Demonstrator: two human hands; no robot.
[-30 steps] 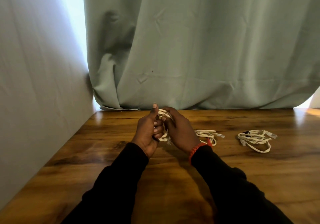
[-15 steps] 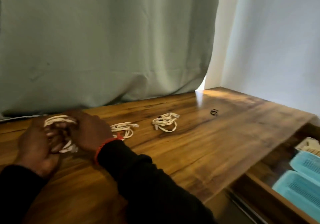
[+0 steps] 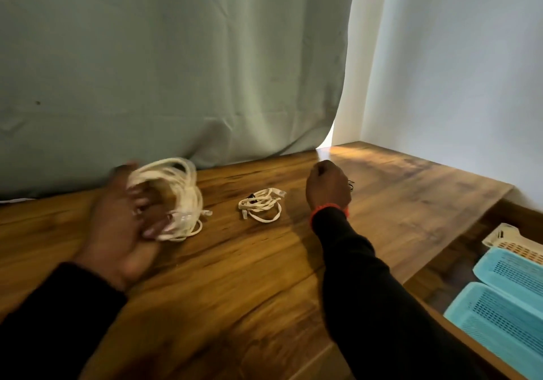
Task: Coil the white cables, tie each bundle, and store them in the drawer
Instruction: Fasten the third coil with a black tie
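Left hand (image 3: 123,221) gripping blurred cable coil (image 3: 173,191), fingers curled around it. Right hand (image 3: 327,187) fisted over black tie (image 3: 351,185) on table (image 3: 249,276); grip unclear. Tied bundle (image 3: 261,207) between.

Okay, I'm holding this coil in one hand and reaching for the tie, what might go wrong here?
1. The coil sits in the left hand alone and shows no tie, so its loops may spring loose.
2. The right hand closes on the small black tie, mostly hidden behind it; the grip may miss.
3. Another bundle lies directly under the coil and could tangle.
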